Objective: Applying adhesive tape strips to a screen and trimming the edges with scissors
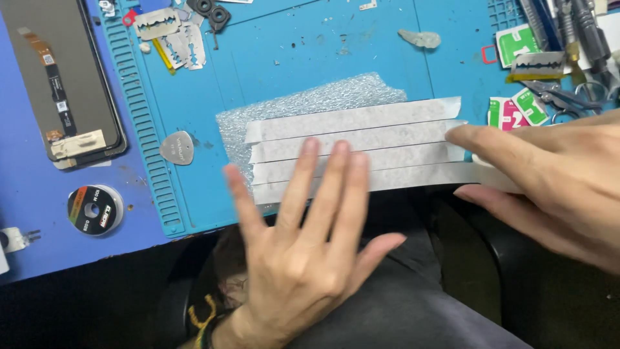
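Four tape strips under my hands.
My left hand presses them with fingers spread flat; my right hand pinches the tape's end.

Phone screen, razor blades, metal pick, wire spool, scissors.

On a blue work mat, four strips of masking tape lie across a bubble-wrap piece. The left hand lies flat, fingertips pressing the lower strips. The right hand pinches the tape's right end. A phone screen, razor blades, a guitar-pick opener lie nearby
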